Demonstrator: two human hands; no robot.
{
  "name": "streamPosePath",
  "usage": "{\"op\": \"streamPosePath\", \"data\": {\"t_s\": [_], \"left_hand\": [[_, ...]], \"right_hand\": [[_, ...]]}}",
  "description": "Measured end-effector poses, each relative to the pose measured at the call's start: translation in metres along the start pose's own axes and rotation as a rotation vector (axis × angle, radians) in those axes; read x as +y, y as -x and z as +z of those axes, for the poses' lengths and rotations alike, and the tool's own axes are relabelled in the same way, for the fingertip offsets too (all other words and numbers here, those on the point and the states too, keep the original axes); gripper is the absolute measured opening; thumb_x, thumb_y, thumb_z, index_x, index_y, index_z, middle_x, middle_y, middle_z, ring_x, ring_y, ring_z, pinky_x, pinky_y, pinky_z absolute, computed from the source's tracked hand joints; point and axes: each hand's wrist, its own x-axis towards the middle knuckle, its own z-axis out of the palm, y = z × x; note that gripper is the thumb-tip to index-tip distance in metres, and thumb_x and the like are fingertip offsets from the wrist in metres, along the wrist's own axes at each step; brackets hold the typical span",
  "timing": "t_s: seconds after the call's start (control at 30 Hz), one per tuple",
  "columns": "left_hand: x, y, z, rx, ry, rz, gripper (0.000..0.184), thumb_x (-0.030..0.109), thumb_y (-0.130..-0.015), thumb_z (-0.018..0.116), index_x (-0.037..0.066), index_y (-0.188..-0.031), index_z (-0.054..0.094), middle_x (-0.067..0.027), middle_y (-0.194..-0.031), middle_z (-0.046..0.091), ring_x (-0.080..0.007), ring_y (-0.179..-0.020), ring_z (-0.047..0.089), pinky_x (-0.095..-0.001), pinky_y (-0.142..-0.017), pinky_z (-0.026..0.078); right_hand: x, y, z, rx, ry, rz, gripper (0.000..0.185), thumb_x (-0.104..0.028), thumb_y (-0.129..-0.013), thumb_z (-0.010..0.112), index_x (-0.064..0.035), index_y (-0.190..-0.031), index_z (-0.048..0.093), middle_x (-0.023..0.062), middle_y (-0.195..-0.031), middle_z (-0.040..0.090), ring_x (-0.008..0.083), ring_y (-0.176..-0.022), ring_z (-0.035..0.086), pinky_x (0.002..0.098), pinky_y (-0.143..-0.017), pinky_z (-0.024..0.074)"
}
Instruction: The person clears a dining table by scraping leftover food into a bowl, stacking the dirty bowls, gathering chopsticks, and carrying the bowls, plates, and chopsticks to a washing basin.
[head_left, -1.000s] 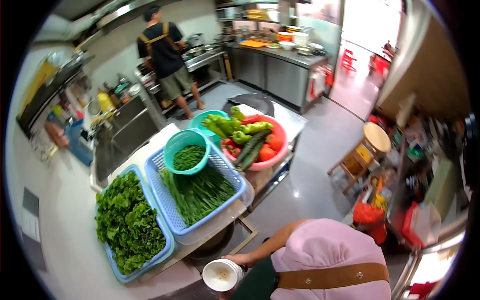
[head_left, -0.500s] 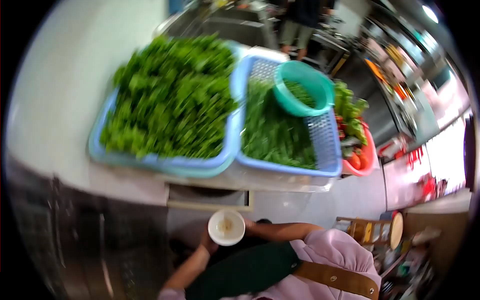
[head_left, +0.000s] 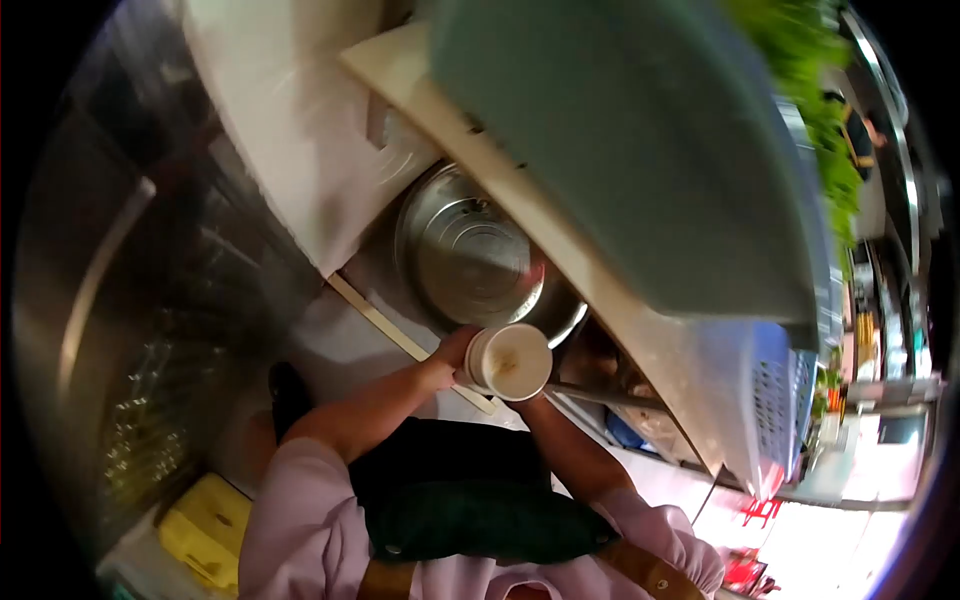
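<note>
My left hand [head_left: 452, 362] curls round the cup [head_left: 515, 362], near the pot [head_left: 475, 262]; my right hand [head_left: 524, 404] is at its near side, its grip I cannot tell. Best I hold the rim level, squeezing gently.

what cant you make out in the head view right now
Head view:
Right hand: its fingers are mostly hidden by the stacked cups.
Brownish bits in the front cup: too small and blurred to identify.
Round metal vessel: its far side is covered by the table edge.
Leafy greens: blurred, and cut off by the picture's top edge.
</note>
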Motion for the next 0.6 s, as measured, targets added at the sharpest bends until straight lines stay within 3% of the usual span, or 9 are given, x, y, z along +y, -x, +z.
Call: {"op": "streamPosePath", "data": {"t_s": [0.1, 0.13, 0.2, 0.23, 0.27, 0.3, 0.4, 0.43, 0.6], "left_hand": [[-0.010, -0.063, -0.014, -0.147, 0.065, -0.084, 0.028, 0.026, -0.080, 0.046, 0.003, -0.091, 0.056, -0.0084, -0.088, 0.057, -0.0158, -0.079, 0.055, -0.0294, -0.070, 0.045], [-0.004, -0.064, -0.007, -0.113, -0.090, -0.011, 0.028, 0.026, -0.080, 0.045, 0.003, -0.092, 0.056, -0.0089, -0.089, 0.057, -0.0165, -0.079, 0.055, -0.0297, -0.070, 0.045], [0.006, -0.065, 0.006, -0.082, -0.237, 0.065, 0.029, 0.026, -0.081, 0.044, 0.003, -0.093, 0.056, -0.0094, -0.091, 0.057, -0.0172, -0.080, 0.056, -0.0300, -0.070, 0.045], [0.010, -0.065, 0.012, -0.074, -0.185, 0.012, 0.033, 0.032, -0.080, 0.043, 0.004, -0.092, 0.058, -0.0090, -0.089, 0.059, -0.0167, -0.078, 0.058, -0.0309, -0.070, 0.047], [0.011, -0.072, 0.012, -0.065, -0.134, -0.041, 0.038, 0.038, -0.080, 0.042, 0.006, -0.090, 0.059, -0.0085, -0.088, 0.061, -0.0163, -0.076, 0.060, -0.0318, -0.070, 0.049], [-0.007, -0.131, -0.025, -0.075, -0.156, 0.066, 0.031, 0.026, -0.082, 0.040, 0.003, -0.094, 0.057, -0.0116, -0.093, 0.058, -0.0182, -0.080, 0.056, -0.0305, -0.070, 0.044], [-0.013, -0.169, -0.047, -0.118, -0.161, 0.115, 0.033, 0.028, -0.082, 0.039, 0.003, -0.095, 0.057, -0.0115, -0.093, 0.058, -0.0190, -0.078, 0.057, -0.0298, -0.069, 0.045], [-0.012, -0.163, -0.047, -0.198, -0.146, 0.196, 0.033, 0.029, -0.082, 0.039, 0.004, -0.094, 0.057, -0.0114, -0.091, 0.059, -0.0190, -0.076, 0.058, -0.0294, -0.069, 0.046], [-0.022, -0.192, -0.073, -0.163, -0.023, 0.144, 0.034, 0.028, -0.083, 0.037, 0.003, -0.093, 0.057, -0.0114, -0.088, 0.059, -0.0178, -0.077, 0.058, -0.0314, -0.069, 0.048]], "right_hand": [[0.022, -0.021, -0.039, -0.029, 0.863, 0.052, 0.061, -0.022, -0.073, 0.062, -0.0125, -0.125, 0.032, 0.0039, -0.124, 0.039, 0.0181, -0.116, 0.034, 0.0339, -0.101, 0.0195], [0.020, -0.029, -0.046, -0.027, 0.868, -0.002, 0.059, -0.019, -0.074, 0.061, -0.0113, -0.124, 0.032, 0.0046, -0.123, 0.040, 0.0183, -0.113, 0.038, 0.0340, -0.098, 0.0263], [0.050, -0.044, -0.063, 0.131, -0.067, 0.197, 0.047, -0.034, -0.081, 0.050, -0.0133, -0.122, 0.038, 0.0052, -0.124, 0.039, 0.0210, -0.116, 0.035, 0.0385, -0.098, 0.0264], [0.062, -0.051, -0.073, 0.166, -0.272, 0.219, 0.046, -0.033, -0.082, 0.049, -0.0131, -0.122, 0.038, 0.0053, -0.124, 0.039, 0.0210, -0.115, 0.036, 0.0385, -0.097, 0.0270], [0.075, -0.057, -0.082, 0.162, -0.313, 0.219, 0.046, -0.033, -0.082, 0.049, -0.0129, -0.121, 0.038, 0.0054, -0.123, 0.040, 0.0209, -0.114, 0.037, 0.0384, -0.097, 0.0276], [0.090, -0.065, -0.090, 0.161, -0.362, 0.216, 0.046, -0.033, -0.082, 0.049, -0.0127, -0.121, 0.038, 0.0056, -0.123, 0.040, 0.0209, -0.114, 0.037, 0.0383, -0.096, 0.0282], [0.131, -0.088, -0.112, 0.129, -0.445, 0.212, 0.045, -0.032, -0.082, 0.048, -0.0122, -0.121, 0.039, 0.0059, -0.121, 0.041, 0.0209, -0.112, 0.039, 0.0382, -0.095, 0.0301], [0.143, -0.094, -0.117, 0.118, -0.462, 0.215, 0.044, -0.032, -0.082, 0.048, -0.0120, -0.120, 0.039, 0.0060, -0.121, 0.042, 0.0208, -0.111, 0.039, 0.0381, -0.094, 0.0307], [0.196, -0.110, -0.135, 0.080, -0.527, 0.242, 0.042, -0.031, -0.083, 0.047, -0.0111, -0.119, 0.040, 0.0066, -0.118, 0.044, 0.0207, -0.108, 0.042, 0.0378, -0.092, 0.0338]]}}
